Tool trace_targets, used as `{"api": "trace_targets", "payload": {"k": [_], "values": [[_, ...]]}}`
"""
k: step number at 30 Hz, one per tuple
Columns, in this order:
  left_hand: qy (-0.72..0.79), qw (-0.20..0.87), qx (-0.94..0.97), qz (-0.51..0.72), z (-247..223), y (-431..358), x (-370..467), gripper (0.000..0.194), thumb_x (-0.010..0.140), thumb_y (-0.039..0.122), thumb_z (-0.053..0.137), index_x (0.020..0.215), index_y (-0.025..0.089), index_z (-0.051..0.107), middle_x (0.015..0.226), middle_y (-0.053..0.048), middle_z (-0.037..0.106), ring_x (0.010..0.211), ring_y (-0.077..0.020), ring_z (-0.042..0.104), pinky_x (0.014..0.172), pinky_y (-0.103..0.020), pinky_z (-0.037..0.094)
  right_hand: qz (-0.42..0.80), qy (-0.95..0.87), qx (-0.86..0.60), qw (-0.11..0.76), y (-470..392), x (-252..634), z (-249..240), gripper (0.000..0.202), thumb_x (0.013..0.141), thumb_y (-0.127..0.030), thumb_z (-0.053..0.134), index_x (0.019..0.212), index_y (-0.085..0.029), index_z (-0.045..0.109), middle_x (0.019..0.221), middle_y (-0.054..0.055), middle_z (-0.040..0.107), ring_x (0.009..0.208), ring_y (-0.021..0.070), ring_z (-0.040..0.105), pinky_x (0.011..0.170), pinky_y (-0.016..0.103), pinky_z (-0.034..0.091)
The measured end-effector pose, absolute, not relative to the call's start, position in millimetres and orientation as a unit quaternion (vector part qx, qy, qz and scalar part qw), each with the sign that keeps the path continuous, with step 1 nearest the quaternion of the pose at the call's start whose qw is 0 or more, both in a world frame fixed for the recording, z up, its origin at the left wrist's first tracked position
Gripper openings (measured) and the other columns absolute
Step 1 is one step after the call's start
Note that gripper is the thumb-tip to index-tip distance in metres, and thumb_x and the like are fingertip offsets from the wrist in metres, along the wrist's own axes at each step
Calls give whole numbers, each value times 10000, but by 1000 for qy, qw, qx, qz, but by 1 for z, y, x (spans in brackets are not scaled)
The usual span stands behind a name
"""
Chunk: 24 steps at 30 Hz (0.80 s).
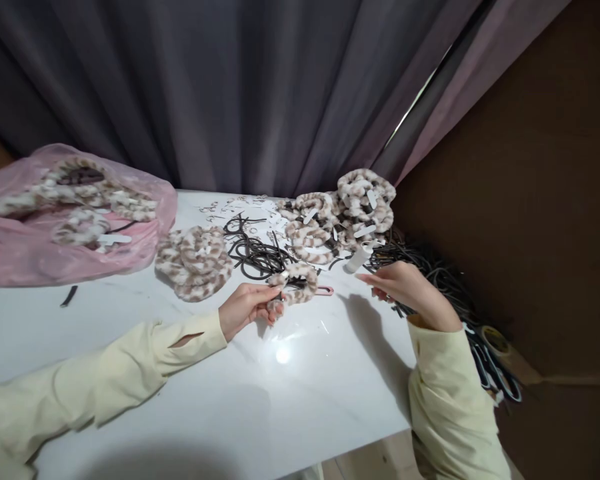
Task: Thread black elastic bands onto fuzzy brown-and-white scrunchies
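Observation:
My left hand (253, 303) pinches a fluffy white-and-brown scrunchie (305, 283), a furry ring held just above the table with its loose end by my fingers. Dark cord shows inside the ring. Apart from it, on the right, my right hand (405, 287) hovers with its index finger stretched out and the other fingers partly bent. Close to those fingertips is a small white bottle (359, 259), tilted; whether they touch is unclear. A pink slotted tool (325, 291) lies partly behind the scrunchie.
More fluffy rings are heaped at the back (365, 193) and stacked left of centre (195, 263). Black cords (260, 257) and white tags (250, 207) lie behind. A pink plastic bag (150, 257) holds furry pieces. At right are dark strips (430, 267), scissors (507, 383) and a tape roll (495, 340).

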<state>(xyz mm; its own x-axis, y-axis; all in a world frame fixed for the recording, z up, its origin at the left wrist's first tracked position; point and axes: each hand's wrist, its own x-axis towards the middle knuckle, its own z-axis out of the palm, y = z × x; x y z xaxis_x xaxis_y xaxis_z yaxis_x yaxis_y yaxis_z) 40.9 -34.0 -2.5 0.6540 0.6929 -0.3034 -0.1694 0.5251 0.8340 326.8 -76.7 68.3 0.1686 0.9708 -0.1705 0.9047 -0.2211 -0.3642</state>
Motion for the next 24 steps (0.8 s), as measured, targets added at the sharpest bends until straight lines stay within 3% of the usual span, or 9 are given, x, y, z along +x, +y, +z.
{"api": "trace_targets", "payload": {"k": [3,5,7,9,12,16,19,22,24], "values": [[330,812,400,268,-1,-33,41,192,756,236,616,750,46,644,589,-64,628,422,-75,538,425,-160,476,29,-578,-800,157,-68,353,54,433,611,-546,652,493,-154,513,492,23,531,483,131,464,469,243,275],[335,814,393,267,0,-32,40,185,762,226,603,751,46,645,590,-67,630,422,-77,540,422,-159,475,41,-557,-795,236,-55,357,35,427,499,-536,716,555,-151,540,579,36,576,531,148,488,490,243,301],[338,816,386,267,0,-31,40,186,765,225,597,756,46,647,592,-69,632,423,-77,542,421,-158,475,85,-543,-775,313,-40,353,16,497,472,-610,688,573,-147,540,553,42,561,526,159,481,492,256,322],[338,815,385,270,0,-30,39,191,764,228,600,763,44,650,595,-69,633,426,-76,543,425,-157,475,91,-543,-757,351,-28,344,0,576,579,-707,540,665,-138,555,612,65,582,566,174,500,516,273,362],[338,802,397,293,0,-27,38,212,751,247,619,786,40,657,604,-70,636,432,-79,545,441,-170,484,82,-555,-730,390,-18,327,-6,623,715,-720,357,856,-138,530,758,90,604,672,189,532,583,292,411],[357,766,418,332,1,-24,38,254,731,273,647,818,35,662,605,-73,642,441,-96,559,450,-197,496,120,-605,-692,376,-26,306,20,501,788,-628,395,939,-165,513,612,15,542,531,154,501,517,262,403],[369,751,425,345,1,-24,38,266,739,267,639,851,27,662,600,-72,644,446,-100,563,453,-202,500,136,-692,-632,321,-43,292,47,479,832,-526,431,1133,-153,448,683,33,566,533,145,492,511,252,390],[371,750,424,346,0,-24,38,269,751,261,627,872,24,660,601,-74,650,455,-100,567,466,-205,509,143,-723,-601,308,-62,278,66,377,834,-469,470,1036,-152,489,814,68,609,586,140,521,530,238,392],[370,752,425,342,-2,-24,38,276,752,271,627,875,26,660,602,-78,652,467,-105,573,470,-208,514,153,-748,-583,277,-73,268,72,311,828,-440,491,915,-147,543,787,62,633,567,132,525,516,225,376]]}}
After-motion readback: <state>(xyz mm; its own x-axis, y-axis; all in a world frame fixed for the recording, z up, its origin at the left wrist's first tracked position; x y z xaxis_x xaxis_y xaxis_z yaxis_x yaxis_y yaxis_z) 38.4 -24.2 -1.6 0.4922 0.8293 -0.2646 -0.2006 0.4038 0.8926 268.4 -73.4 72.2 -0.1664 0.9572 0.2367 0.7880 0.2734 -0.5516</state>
